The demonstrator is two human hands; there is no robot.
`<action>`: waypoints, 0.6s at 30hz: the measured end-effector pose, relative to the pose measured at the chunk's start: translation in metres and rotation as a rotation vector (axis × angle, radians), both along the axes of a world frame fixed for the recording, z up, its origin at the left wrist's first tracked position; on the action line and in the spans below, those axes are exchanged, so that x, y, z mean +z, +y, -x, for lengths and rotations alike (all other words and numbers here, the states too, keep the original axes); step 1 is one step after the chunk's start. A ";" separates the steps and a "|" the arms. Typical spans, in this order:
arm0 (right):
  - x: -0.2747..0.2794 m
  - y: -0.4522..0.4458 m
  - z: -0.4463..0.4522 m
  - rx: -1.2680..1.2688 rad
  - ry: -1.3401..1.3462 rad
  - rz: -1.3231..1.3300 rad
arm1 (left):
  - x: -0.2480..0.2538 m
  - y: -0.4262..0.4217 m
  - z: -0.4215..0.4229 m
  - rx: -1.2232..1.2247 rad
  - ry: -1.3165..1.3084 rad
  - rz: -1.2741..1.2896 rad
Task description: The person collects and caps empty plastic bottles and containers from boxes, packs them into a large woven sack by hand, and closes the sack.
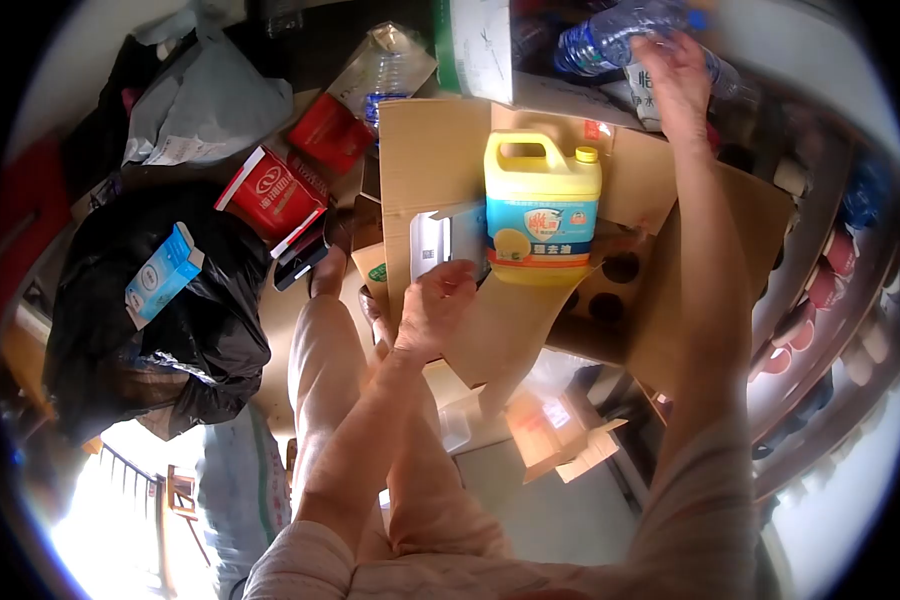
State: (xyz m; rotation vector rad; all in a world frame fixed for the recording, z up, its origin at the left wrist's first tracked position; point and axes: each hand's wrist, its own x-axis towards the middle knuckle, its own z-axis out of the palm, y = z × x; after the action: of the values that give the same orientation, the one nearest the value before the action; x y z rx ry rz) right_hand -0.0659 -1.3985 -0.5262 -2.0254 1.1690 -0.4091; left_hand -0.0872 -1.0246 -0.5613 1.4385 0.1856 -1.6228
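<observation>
Head view: our right hand, bent over and seemingly gripping a plastic bottle; our left hand, curled by a pale box, hold untellable; yellow jug, among carton flaps, perhaps propped by them.

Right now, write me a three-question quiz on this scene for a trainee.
1. Which hand is at a plastic bottle: A, left; B, right?
2. True or false: the cap of the yellow jug matches its handle in colour.
3. Fill in: the light-blue box lies on a ____ plastic bag.

Key: 1. B, the right hand. 2. True; both are yellow. 3. Black.
</observation>
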 end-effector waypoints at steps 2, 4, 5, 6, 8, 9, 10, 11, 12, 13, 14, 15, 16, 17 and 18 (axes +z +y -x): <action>0.016 0.004 0.004 -0.117 -0.198 -0.202 | 0.000 -0.002 -0.003 0.021 0.026 0.011; 0.023 0.000 0.012 -0.223 -0.266 -0.397 | 0.001 -0.002 -0.008 0.061 0.065 0.032; 0.022 0.001 0.014 -0.294 -0.326 -0.467 | 0.002 -0.001 -0.011 0.092 0.095 0.047; 0.023 0.005 0.017 -0.366 -0.384 -0.536 | 0.004 -0.001 -0.015 0.122 0.128 0.061; 0.014 0.005 0.028 -0.487 -0.430 -0.669 | 0.009 -0.002 -0.022 0.111 0.088 0.013; 0.010 0.015 0.028 -0.542 -0.431 -0.672 | 0.011 -0.005 -0.025 0.108 0.070 -0.009; 0.001 0.024 0.024 -0.613 -0.390 -0.668 | 0.012 -0.006 -0.027 0.116 0.077 -0.001; -0.006 0.029 0.022 -0.684 -0.349 -0.663 | 0.012 -0.007 -0.028 0.124 0.084 0.007; -0.012 0.027 0.026 -0.685 -0.319 -0.704 | 0.012 -0.007 -0.030 0.132 0.091 0.013; -0.019 0.026 0.030 -0.687 -0.288 -0.748 | 0.011 -0.006 -0.030 0.115 0.098 0.027; -0.026 0.025 0.033 -0.652 -0.205 -0.710 | 0.008 -0.004 -0.030 0.100 0.104 0.039; -0.022 0.021 0.032 -0.534 0.029 -0.662 | 0.007 -0.004 -0.030 0.085 0.111 0.050; -0.012 0.017 0.026 -0.413 0.260 -0.609 | 0.006 -0.005 -0.030 0.086 0.114 0.047; -0.003 0.013 0.020 -0.288 0.487 -0.551 | 0.006 -0.005 -0.031 0.085 0.117 0.043; 0.003 0.010 0.009 -0.170 0.715 -0.258 | 0.006 -0.005 -0.031 0.085 0.119 0.039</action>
State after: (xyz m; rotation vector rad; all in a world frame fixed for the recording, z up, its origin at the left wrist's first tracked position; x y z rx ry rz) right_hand -0.0751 -1.3881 -0.5229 -1.8908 1.7176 0.4156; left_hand -0.0562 -1.0293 -0.5556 1.2885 0.2791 -1.6345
